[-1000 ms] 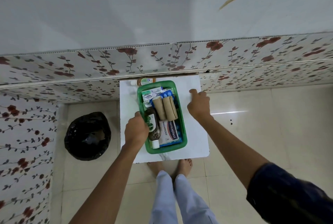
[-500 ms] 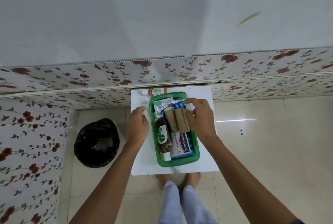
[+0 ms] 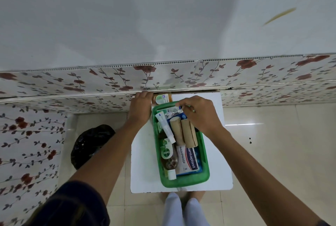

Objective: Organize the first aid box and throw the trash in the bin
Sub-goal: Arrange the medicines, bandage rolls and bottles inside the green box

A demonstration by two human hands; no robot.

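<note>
Head view, near to far. Green first aid box (image 3: 203, 180) on white table (image 3: 143, 171), centre frame. Inside at 6 o'clock: Dettol bottle (image 3: 168, 156) beside Hansaplast pack (image 3: 188, 158). Toward 12: two tan bandage rolls (image 3: 182, 132), white tube (image 3: 166, 128) slanting. Right hand (image 3: 198, 115) over box's far end, fingertips pinching small foil strip (image 3: 172, 114). Left hand (image 3: 141, 107) at 11 o'clock by table's far edge; grip cannot be told. Black-lined bin (image 3: 89, 145) on floor at 9 o'clock.

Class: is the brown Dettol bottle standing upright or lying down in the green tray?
Lying down: the Dettol bottle rests lengthwise along the green tray, white cap nearest the person.
</note>
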